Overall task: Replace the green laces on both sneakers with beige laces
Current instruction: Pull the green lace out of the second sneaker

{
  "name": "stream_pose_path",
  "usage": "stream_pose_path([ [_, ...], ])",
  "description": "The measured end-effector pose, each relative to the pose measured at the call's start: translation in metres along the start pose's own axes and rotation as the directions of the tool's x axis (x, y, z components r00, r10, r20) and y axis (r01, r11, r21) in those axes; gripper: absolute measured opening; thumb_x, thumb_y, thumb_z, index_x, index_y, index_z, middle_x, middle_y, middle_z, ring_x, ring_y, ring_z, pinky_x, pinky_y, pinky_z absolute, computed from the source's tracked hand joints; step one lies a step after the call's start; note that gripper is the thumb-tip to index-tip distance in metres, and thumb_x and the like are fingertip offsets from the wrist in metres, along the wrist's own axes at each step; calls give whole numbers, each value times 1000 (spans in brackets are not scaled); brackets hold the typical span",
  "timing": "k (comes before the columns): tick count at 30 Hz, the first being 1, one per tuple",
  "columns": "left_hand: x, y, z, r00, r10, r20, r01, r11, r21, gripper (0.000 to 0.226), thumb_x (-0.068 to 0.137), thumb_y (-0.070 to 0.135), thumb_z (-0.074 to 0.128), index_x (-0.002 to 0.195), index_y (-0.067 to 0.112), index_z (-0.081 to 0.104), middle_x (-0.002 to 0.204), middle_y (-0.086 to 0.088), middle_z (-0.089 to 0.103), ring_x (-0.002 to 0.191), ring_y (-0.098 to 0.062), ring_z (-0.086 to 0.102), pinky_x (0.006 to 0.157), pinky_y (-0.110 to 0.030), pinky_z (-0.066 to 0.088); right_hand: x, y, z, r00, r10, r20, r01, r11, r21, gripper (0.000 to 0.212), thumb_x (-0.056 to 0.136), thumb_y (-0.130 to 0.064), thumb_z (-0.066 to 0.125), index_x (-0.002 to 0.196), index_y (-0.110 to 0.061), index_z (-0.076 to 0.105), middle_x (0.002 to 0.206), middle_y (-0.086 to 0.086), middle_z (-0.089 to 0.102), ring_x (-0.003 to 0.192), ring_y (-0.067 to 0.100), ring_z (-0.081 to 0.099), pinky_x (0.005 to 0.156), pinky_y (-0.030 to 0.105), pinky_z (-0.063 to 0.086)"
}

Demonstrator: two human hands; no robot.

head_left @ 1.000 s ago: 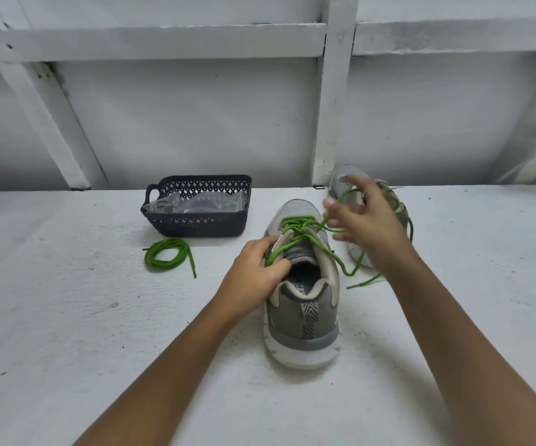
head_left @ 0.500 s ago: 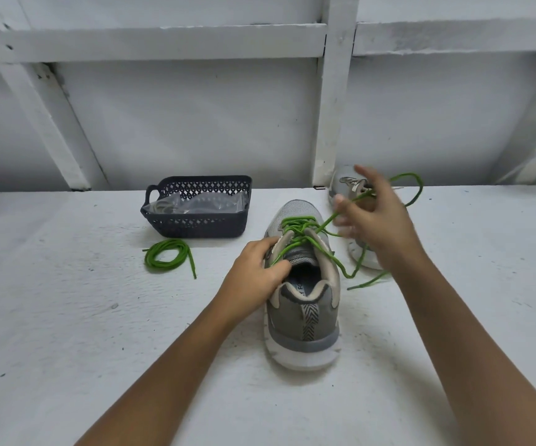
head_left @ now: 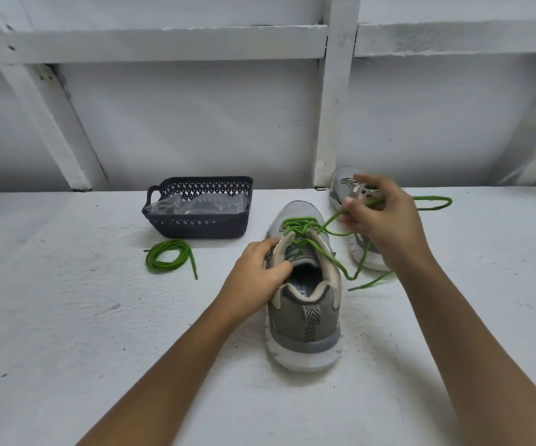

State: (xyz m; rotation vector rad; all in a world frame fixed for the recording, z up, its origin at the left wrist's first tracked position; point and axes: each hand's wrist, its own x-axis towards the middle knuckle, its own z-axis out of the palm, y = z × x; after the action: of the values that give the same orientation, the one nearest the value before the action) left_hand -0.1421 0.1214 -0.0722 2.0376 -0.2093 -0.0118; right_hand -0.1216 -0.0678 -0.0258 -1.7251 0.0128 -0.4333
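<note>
Unlacing is the step in hand: left hand [head_left: 257, 272] grips the near sneaker [head_left: 305, 312] by its collar, right hand [head_left: 387, 220] pinches the green lace [head_left: 297, 223], held out rightward. Next, I judge, each crossing must be worked loose in turn. Sneaker sits mid-way on the surface [head_left: 67, 317], long axis near-to-far, toe toward the far edge

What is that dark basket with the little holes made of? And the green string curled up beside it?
The dark blue lattice basket looks like moulded plastic, matt: its cut-out pattern is regular and its walls stand stiff. The coiled green shoelace looks like woven fabric cord, matt and floppy, with dark tips, probably plastic.
</note>
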Motion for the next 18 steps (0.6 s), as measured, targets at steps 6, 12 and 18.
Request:
stream_pose_path([
  [6, -1, 1, -1, 1000, -3, 1, 3, 1000, 3, 55, 65, 37, 46, 118, 30, 57, 117, 5, 54, 108, -9, 52, 90, -25, 40, -8, 6, 15, 947, 33, 319, 80, 938, -337, 11, 86, -24, 67, 94, -32, 68, 78, 12, 70, 78, 29, 67, 78, 47, 56],
  [12, -1, 2, -1, 1000, -11, 1, 11, 1000, 16, 58, 65, 38, 46, 121, 28, 56, 118, 5, 53, 109, -10, 51, 93, -26, 40, -7, 3, 10, 948, 116, 297, 16, 914, -406, 12, 92, -10, 58, 82, -11, 65, 66, 4, 65, 53, 11, 64, 60, 28, 58],
  [18, 0, 1, -2, 1000, -8, -7, 9, 1000, 25, 61, 65, 39, 46, 124, 27, 55, 119, 6, 52, 108, -9, 51, 90, -24, 38, -4, -10, -2, 991, 128, 34, -125, 989, -82, 16, 100, -12, 41, 111, -11, 52, 57, 12, 58, 43, 21, 63, 44, 34, 56],
])
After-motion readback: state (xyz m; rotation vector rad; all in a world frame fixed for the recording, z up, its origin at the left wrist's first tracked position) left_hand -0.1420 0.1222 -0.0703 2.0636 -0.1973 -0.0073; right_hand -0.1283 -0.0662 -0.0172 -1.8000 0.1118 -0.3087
